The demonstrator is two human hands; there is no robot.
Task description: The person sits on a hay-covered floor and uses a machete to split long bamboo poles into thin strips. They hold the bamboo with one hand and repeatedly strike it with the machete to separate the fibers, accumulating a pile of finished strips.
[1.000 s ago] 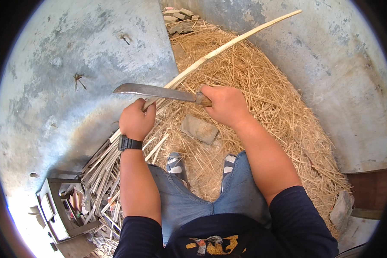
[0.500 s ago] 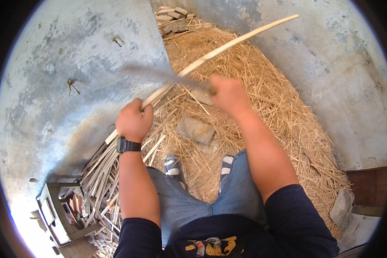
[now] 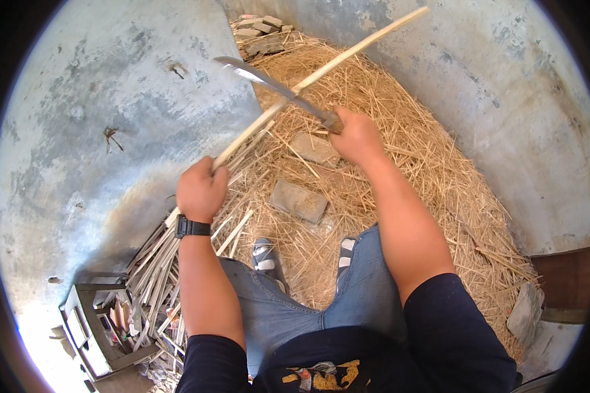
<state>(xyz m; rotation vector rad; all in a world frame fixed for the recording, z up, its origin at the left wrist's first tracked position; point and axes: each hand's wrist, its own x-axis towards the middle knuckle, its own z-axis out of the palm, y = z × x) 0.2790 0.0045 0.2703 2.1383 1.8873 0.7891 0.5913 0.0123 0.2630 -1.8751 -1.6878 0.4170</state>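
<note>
My left hand (image 3: 202,190), with a black watch on its wrist, is closed round the lower part of a long pale wooden strip (image 3: 252,126). The strip slants up and away to the far right, its far end free in the air. My right hand (image 3: 357,136) grips the short handle of a machete (image 3: 262,77) with a dark, curved blade. The blade crosses the strip ahead of my left hand and seems to touch it; its tip points to the far left. My fingers hide most of the handle.
Straw-like shavings (image 3: 400,144) cover the floor, with two flat bricks (image 3: 298,200) among them. Long split strips (image 3: 160,275) lean at the left beside a wooden frame (image 3: 85,327). Worn blue-grey walls (image 3: 144,150) stand left and right. Broken bricks (image 3: 259,26) lie at the back.
The machete, blurred before, now shows sharply, its blade higher and farther along the strip. The strip's far end has shifted up and left. Both hands keep their holds.
</note>
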